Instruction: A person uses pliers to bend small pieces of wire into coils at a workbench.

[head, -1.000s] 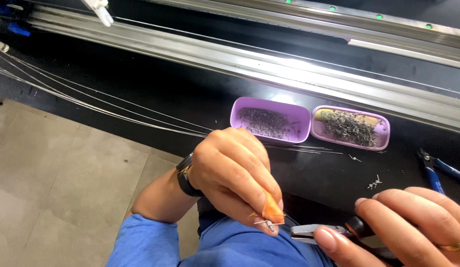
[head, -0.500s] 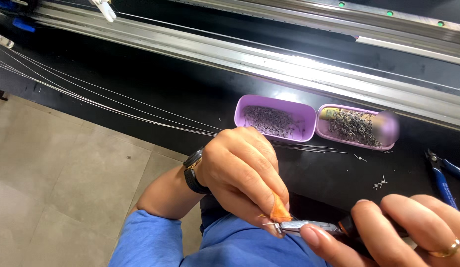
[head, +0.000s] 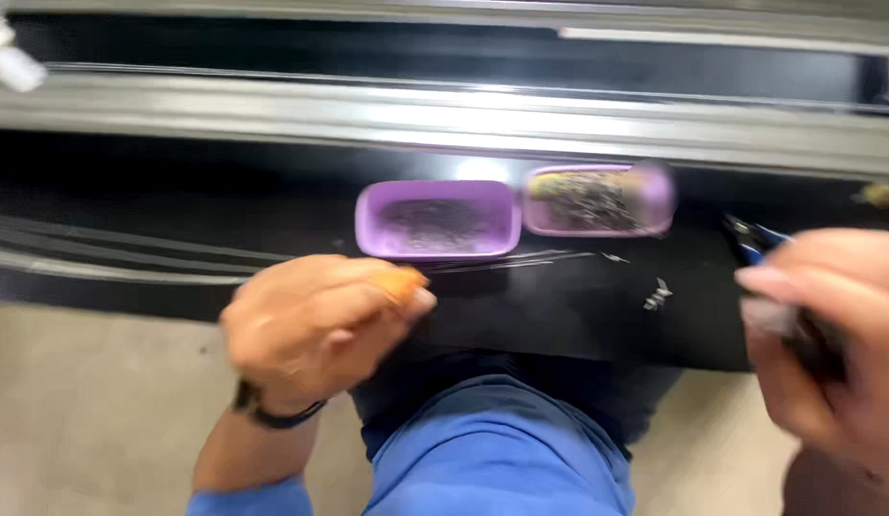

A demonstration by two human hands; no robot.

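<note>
From the head view, blurred: my left hand [head: 315, 330] curls its fingers, pinching something small and orange [head: 398, 283] at the glossy black table [head: 559, 325] edge. My right hand [head: 826, 344] grips a dark tool [head: 812, 334]. Two rounded lilac trays [head: 438, 218] of gritty metal bits sit beyond.

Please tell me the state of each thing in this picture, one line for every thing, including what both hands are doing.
left hand: curled shut, fingertips pinched, orange cover on one fingertip; what it pinches is too blurred to tell.
right hand: closed around a dark tool, blurred.
left purple tray: open, holds small dark parts.
right purple tray: open, holds dark and yellowish parts.
thin wires: lying flat across the black bench.
blue-handled pliers: lying on the bench, unheld.
</note>
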